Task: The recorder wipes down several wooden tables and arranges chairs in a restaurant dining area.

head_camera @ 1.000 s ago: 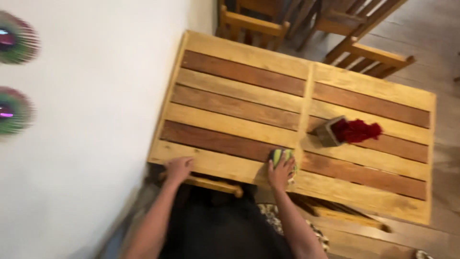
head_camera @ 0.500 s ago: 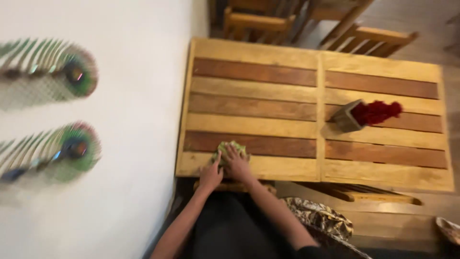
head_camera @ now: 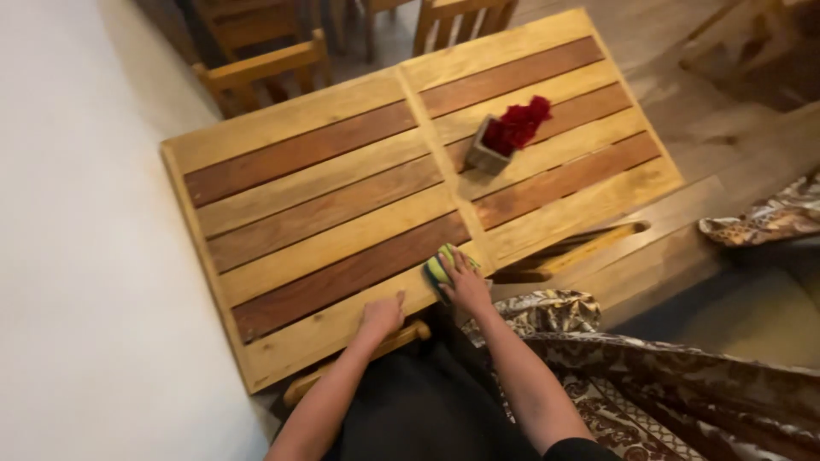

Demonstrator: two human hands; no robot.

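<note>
Two hands rest at the near edge of a slatted wooden desk (head_camera: 342,196), whose boards alternate between light and dark brown. The right hand (head_camera: 465,286) presses flat on a green and yellow cloth (head_camera: 439,265), fingers spread over it rather than closed around it — the cloth lies on the desk near its front edge, about where a cross board divides the top in two. The left hand (head_camera: 382,314) sits just beside it, palm down on the light board at the front edge, its grip loose and holding nothing. Farther back on the desk, well apart from both hands, stands a small wooden box (head_camera: 483,156) tilted in view, with a bunch of red flowers (head_camera: 521,124) in it. A white wall (head_camera: 77,256) runs along the left side of the desk. Wooden chairs (head_camera: 256,72) stand at the far side, and the back of another wooden chair (head_camera: 564,248) shows under the near edge to the right. A patterned brown and cream fabric (head_camera: 649,376) spreads below the right arm — what it covers I cannot tell.
</note>
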